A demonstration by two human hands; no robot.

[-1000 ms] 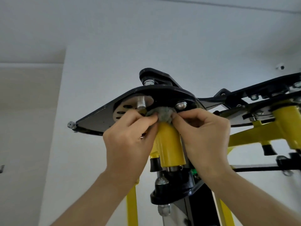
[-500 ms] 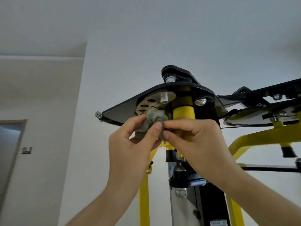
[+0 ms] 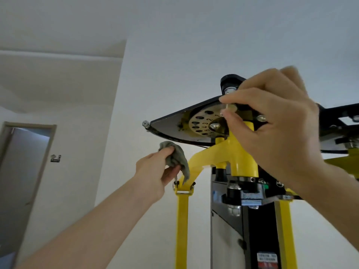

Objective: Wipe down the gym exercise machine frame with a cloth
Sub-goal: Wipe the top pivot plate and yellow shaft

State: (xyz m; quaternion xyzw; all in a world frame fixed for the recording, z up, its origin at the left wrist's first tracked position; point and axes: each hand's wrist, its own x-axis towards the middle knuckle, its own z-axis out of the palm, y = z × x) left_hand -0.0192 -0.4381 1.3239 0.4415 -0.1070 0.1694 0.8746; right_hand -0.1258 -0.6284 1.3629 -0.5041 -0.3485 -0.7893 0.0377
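Two hands are in view, well apart, both raised overhead.

Right hand [image 3: 272, 129], nearest, fills the upper right of the frame. Thumb and forefinger are closed together on a small round pin knob [image 3: 231, 108] at the edge of the numbered disc [image 3: 200, 123]; the other fingers are curled loosely. The knob is blurred, so how firm the pinch is cannot be told. Judgement: this hand steadies or sets the adjuster rather than wiping.

Left hand [image 3: 153, 175], centre frame and lower, grips the bunched grey cloth [image 3: 175, 158], fingers curled round it and thumb underneath. A tail of the cloth hangs down against the slanted arm of the yellow frame [image 3: 206, 160]. Bunching it gives a firm pad for narrow tube. Judgement: wiping is about to run along this arm.

Behind, the frame arm drops to a yellow upright strut [image 3: 181, 230], bottom centre. Above, the black plate [image 3: 171, 126] carries the disc on its underside.

Farthest: white wall and ceiling, a small wall sign [image 3: 55, 158] and a doorway [image 3: 25, 171] at the left edge.
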